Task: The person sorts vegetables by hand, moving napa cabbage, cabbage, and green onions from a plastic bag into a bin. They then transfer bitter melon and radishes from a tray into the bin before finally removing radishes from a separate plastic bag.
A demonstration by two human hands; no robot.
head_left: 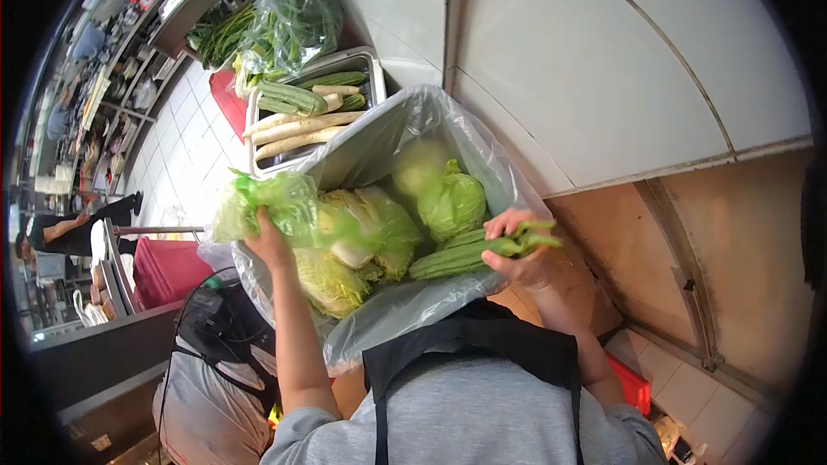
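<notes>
My left hand (269, 245) is closed on a light green leafy bundle (289, 207) at the left rim of a bin lined with clear plastic (508, 155). Over the bin's right side, my right hand (521, 254) grips ridged green gourds (452, 260) near their ends, its fingers wrapped round them. Between my hands, long pale cabbages (392, 224) lie in the bin, some in clear wrap. A round green cabbage (452, 207) rests behind the gourds. Another pale round one is beside it, blurred by the plastic.
A tray (376, 77) of white radishes (306, 131) and green gourds stands beyond the bin. Bagged greens (297, 17) are behind it. At the left are a dark red container (168, 271) and a person (86, 226); another person (211, 405) is close by, lower left.
</notes>
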